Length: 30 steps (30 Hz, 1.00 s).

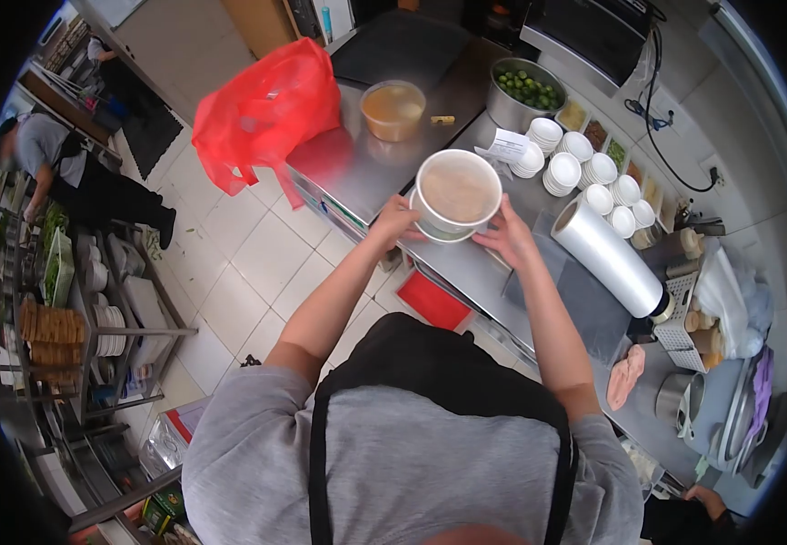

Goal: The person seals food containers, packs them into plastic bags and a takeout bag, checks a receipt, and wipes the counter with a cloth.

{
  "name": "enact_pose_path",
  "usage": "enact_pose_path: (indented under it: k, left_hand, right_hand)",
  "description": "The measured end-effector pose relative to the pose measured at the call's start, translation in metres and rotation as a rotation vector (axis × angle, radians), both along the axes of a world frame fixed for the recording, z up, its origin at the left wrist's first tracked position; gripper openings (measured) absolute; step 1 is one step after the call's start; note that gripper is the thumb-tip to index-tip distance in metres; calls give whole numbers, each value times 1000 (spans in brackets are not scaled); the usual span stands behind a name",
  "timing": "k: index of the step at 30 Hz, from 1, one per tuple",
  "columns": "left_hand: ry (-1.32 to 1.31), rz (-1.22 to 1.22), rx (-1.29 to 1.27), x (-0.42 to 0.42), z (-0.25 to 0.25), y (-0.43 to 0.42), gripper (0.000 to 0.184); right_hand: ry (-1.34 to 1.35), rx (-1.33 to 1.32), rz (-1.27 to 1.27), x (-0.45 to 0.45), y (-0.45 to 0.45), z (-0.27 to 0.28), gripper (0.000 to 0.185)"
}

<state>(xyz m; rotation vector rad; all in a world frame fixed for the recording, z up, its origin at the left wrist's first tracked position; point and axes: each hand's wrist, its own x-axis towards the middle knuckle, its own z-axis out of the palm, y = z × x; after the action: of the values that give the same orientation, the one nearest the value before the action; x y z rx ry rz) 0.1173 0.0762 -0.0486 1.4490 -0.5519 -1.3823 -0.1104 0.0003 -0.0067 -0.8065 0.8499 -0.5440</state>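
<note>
At the near edge of the counter (pixel 371 177), the white tub (pixel 459 189) is being cupped between left hand (pixel 397 222) and right hand (pixel 509 236), probably so spilling is being avoided.

- Steel counter (pixel 359 178)
- red bag (pixel 271 113), hanging over its edge
- clear tub (pixel 393 113) of liquid
- metal pot (pixel 510 111) of limes (pixel 532 89)
- stacked white cups (pixel 563 173)
- plastic roll (pixel 607 257)
- pink cloth (pixel 626 377)
</note>
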Motion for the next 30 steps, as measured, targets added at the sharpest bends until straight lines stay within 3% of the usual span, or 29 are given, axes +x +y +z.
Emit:
enact_pose_path:
  k: [4,7,13,17,23,27,30]
  left_hand:
    - [31,132,-5,38,6,7,31]
    - [1,266,21,72,8,9,30]
    - [63,283,-162,157,-9,-4,25]
    - [-29,401,-89,186,-5,-18,23]
    - [80,535,-171,203,-26,-28,17]
    - [187,604,-283,186,-38,-10,14]
    - [155,544,-169,157,-37,21,15]
  right_hand:
    - [8,31,7,33,3,1,72]
    - [62,-103,139,38,2,-1,66]
    - [98,-142,132,12,-7,-8,53]
    - [159,-166,157,22,-14,-2,44]
    - [169,-343,200,96,-52,-16,30]
    - [233,-483,79,159,-112,-50,25]
    - [277,-492,-72,199,-153,-75,27]
